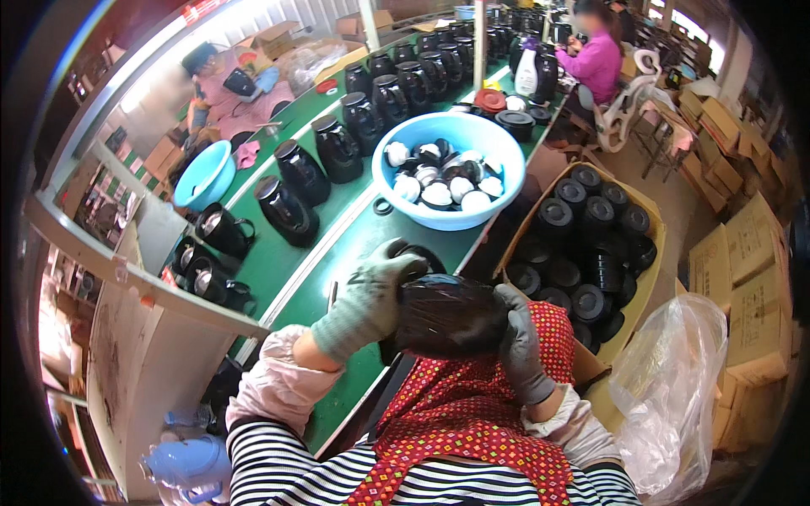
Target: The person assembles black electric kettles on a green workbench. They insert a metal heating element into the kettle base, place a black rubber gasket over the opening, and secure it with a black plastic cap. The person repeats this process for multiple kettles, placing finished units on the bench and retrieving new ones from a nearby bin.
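In front of my red patterned apron [481, 413] I hold a glossy black jug [451, 319] on its side. My left hand [371, 295], in a grey-green glove, is closed around its handle end at the left. At the other end, my gloved right hand [525, 346] wraps the jug's right side, its fingers partly hidden. Just beyond the jug stands a light blue basin [447, 221] of white and black lid-like parts. A small black ring [382, 207] lies by the basin's left side on the green bench [337, 253].
Several black jugs [287, 211] stand in rows along the bench. On my right is an open carton [654, 253] of round black parts, beside a clear plastic bag [671, 379]. A metal frame [160, 287] runs along the left. Two co-workers [595, 63] [236, 101] sit farther off.
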Tool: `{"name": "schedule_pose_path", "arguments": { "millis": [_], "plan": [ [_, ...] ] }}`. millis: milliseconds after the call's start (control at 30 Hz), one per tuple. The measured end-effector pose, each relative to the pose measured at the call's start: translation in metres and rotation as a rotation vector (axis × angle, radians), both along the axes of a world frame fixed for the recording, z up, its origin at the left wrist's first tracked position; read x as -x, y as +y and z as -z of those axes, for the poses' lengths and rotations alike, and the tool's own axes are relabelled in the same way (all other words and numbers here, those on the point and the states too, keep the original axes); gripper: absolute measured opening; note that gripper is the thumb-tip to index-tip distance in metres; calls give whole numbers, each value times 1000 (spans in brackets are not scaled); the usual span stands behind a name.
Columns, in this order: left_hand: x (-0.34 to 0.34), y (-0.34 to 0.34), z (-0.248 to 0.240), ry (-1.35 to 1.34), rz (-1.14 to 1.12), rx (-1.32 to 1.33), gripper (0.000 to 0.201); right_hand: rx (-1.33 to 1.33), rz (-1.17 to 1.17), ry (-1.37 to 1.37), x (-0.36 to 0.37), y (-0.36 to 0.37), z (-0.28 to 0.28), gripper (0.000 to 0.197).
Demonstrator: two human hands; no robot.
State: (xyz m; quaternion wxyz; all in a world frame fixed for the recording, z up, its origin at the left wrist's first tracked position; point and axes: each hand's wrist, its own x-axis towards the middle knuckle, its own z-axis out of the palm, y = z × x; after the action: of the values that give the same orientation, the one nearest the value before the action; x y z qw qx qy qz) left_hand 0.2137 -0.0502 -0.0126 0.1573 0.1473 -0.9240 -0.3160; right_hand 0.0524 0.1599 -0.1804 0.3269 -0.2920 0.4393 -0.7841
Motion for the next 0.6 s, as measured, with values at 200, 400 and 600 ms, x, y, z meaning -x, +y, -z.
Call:
{"name": "schedule_pose_path", "arguments": {
  "millis": [200, 400, 600],
  "plan": [
    [20, 17, 13, -324, 22, 176, 62, -67, -100, 1145, -3, -10, -105, 91],
    [-14, -9, 7, 21, 353, -227, 95, -130, -233, 1244, 15, -8, -127, 84],
    [-28, 11, 27, -229, 355, 289, 80, -294, -260, 1378, 15, -3, -140, 66]
  ]
}}
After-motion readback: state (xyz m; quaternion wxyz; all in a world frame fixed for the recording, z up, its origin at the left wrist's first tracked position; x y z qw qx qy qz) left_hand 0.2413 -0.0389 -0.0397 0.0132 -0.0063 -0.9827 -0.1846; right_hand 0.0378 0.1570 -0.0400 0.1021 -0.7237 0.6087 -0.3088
